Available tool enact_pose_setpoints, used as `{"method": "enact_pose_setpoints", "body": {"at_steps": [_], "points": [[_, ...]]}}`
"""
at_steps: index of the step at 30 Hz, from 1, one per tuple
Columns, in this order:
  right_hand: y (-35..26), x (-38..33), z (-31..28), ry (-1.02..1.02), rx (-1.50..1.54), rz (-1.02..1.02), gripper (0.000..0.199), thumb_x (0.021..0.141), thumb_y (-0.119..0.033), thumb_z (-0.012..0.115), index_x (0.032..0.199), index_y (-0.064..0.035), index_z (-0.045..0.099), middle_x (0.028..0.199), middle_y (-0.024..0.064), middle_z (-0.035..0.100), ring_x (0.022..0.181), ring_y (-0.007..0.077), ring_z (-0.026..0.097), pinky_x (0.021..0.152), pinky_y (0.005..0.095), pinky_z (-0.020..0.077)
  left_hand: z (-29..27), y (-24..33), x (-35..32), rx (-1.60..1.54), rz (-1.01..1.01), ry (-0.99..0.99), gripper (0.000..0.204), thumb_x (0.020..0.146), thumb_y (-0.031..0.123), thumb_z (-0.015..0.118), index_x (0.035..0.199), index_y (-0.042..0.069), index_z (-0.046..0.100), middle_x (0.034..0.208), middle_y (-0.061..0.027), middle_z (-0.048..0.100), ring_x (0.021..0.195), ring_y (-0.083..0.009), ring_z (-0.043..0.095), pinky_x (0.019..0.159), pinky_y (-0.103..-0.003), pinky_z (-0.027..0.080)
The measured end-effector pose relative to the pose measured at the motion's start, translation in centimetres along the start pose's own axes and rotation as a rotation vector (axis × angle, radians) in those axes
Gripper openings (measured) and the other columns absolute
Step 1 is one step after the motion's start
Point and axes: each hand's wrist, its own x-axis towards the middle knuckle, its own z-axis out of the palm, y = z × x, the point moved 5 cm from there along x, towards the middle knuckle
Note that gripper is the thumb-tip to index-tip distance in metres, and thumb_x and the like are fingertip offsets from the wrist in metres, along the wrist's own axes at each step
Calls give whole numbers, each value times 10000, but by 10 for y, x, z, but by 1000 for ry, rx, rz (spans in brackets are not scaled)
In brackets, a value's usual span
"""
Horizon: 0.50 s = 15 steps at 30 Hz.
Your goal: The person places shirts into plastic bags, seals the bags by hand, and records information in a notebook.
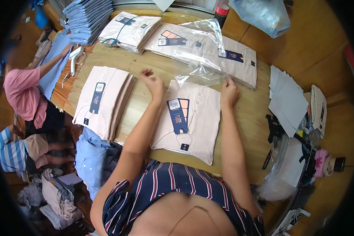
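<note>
— With the right hand [229, 94], seemed to pinch the near right edge of a clear bag [200, 74].

— And with the left hand [153, 85]?

— Held nothing visible; hung over the table [252, 122] with fingers loosely spread and curled (too blurred to tell more).

— Found the bag where?

— Spread loosely from over the packed shirts [238, 67] toward the far edge of the folded shirt [203, 122]. Couldn't tell open end from sealed one.

— Looked easy to handle?

— Judged light, limp and slippery, likely to cling and crease; better gripped at two corners than by the middle.

— And as for the folded shirt?

— Lay flat between the forearms, collar toward the body. Probably light and soft, apt to unfold if lifted one-sided. Best supported from underneath at both sides, without pulling the dangling tag [179, 116].
</note>
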Motion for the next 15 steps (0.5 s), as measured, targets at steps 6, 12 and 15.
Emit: {"method": "enact_pose_setpoints", "body": {"at_steps": [6,12,15], "points": [[-35,7,-20,37,-60,33,280,739,-77,506,1013,-70,563,845,176,587,739,323,569,656,381,448,-9,54,-91,205,330,-76,499,630,52,632,1002,26,301,996,-129,311,961,-237,330,826,-341,284],[-64,7,-24,72,-51,-35,315,735,-91,511,1048,-83,543,812,169,595,703,317,574,627,385,446,29,48,-77,486,135,-91,846,586,202,732,1192,-32,190,1138,-206,234,1080,-319,237,901,-403,236],[-66,6,-29,106,-31,-70,305,735,-95,513,1038,-83,550,805,164,597,696,312,577,623,387,446,33,40,-52,416,183,59,750,601,120,694,1185,28,233,1081,-194,328,994,-308,372,842,-371,318]]}}
